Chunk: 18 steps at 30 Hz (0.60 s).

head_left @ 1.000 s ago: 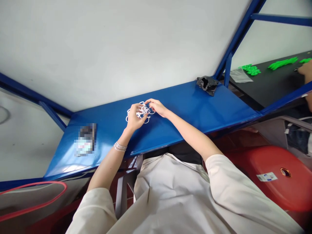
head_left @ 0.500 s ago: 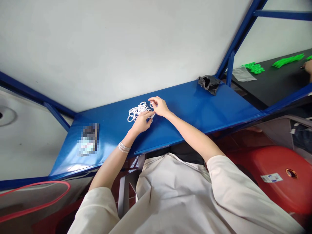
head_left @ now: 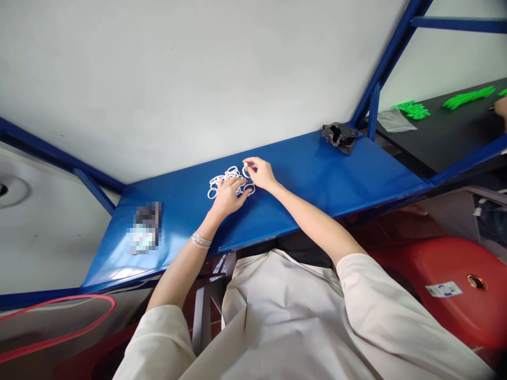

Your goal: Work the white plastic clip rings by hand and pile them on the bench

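Note:
A pile of white rings [head_left: 215, 182] lies near the middle of the blue table [head_left: 293, 177]. Over the pile's near right side rests my left hand [head_left: 230, 194], its fingers apart and its thumb pointing right. A loose white ring [head_left: 249, 189] shows by that hand's fingertips. My right hand [head_left: 259, 171] is just to the right, thumb and fingers pinched on a single white ring [head_left: 244, 170] held at the pile's edge. Part of the pile is hidden under my left hand.
A crumpled black plastic bag [head_left: 339, 138] sits at the table's far right corner. On the left lies a blurred-out object [head_left: 146, 227]. Beyond the blue frame, a dark table [head_left: 447, 126] carries green pieces [head_left: 414, 110]. A red plastic stool [head_left: 447, 264] stands at lower right.
My left hand's fingers have spread and come away from the right hand, over the pile. The right hand has stayed near its place, with the ring lifted slightly.

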Motion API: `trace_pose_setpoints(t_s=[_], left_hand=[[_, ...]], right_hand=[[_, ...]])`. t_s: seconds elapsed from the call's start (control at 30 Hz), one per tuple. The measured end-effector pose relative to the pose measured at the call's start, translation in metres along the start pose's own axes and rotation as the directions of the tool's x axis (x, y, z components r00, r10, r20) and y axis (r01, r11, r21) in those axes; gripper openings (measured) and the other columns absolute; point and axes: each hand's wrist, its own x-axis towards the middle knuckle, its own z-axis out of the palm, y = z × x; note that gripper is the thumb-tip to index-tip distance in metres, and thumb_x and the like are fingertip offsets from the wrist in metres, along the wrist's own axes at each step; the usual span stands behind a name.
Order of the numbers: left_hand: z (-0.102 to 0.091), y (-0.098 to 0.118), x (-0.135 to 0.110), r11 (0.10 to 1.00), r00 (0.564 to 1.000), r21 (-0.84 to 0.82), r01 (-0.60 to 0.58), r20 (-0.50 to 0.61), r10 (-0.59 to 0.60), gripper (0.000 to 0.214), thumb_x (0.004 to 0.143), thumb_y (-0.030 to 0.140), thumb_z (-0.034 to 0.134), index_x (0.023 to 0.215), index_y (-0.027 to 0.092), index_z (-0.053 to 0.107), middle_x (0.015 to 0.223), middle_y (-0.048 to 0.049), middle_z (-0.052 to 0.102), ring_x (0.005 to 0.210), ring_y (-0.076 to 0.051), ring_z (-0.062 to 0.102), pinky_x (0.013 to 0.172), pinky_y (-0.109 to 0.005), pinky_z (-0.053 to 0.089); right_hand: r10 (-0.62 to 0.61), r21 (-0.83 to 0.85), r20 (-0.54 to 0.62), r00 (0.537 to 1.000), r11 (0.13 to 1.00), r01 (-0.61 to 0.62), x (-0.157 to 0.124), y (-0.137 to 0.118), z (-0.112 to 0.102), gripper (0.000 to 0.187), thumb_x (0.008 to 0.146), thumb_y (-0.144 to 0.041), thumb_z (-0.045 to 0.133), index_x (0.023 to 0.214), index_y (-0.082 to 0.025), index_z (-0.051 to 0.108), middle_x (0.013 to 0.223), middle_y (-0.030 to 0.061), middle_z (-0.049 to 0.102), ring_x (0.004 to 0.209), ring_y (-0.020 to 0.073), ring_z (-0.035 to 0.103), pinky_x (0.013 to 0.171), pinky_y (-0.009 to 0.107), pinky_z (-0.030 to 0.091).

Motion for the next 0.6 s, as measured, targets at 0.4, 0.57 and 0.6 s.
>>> trace_pose_setpoints(t_s=[0.4, 0.57, 0.6], left_hand=[[0.0, -0.019, 0.007, 0.952, 0.949, -0.268, 0.147, -0.234, -0.212, 0.012, 0.1, 0.035, 0.071, 0.1, 0.023, 0.072, 0.09, -0.0049, 0.08, 0.067, -0.017, 0.066, 0.07, -0.033, 0.053], [0.002, -0.013, 0.005, 0.926, 0.966, -0.368, 0.084, -0.198, -0.166, 0.013, 0.098, 0.035, 0.072, 0.099, 0.023, 0.071, 0.078, -0.0013, 0.073, 0.058, -0.014, 0.057, 0.062, -0.03, 0.047], [0.003, -0.011, 0.005, 0.922, 0.967, -0.382, 0.066, -0.201, -0.153, 0.015, 0.099, 0.037, 0.072, 0.098, 0.023, 0.071, 0.077, -0.0011, 0.073, 0.057, -0.014, 0.056, 0.061, -0.03, 0.046]], right_hand=[[-0.131, -0.09, 0.24, 0.962, 0.984, 0.157, -0.01, -0.003, 0.009, 0.037, 0.091, -0.009, 0.067, 0.125, -0.016, 0.081, 0.108, 0.0085, 0.083, 0.093, 0.0216, 0.072, 0.093, 0.034, 0.055], [-0.129, -0.221, 0.317, 0.94, 0.953, 0.205, -0.01, -0.006, 0.008, 0.034, 0.086, -0.005, 0.059, 0.112, -0.015, 0.079, 0.099, 0.0079, 0.077, 0.093, 0.0234, 0.065, 0.087, 0.033, 0.047], [-0.116, -0.223, 0.322, 0.939, 0.955, 0.195, -0.01, -0.007, 0.007, 0.033, 0.085, -0.005, 0.057, 0.109, -0.016, 0.077, 0.098, 0.007, 0.076, 0.09, 0.0225, 0.063, 0.084, 0.032, 0.045]])
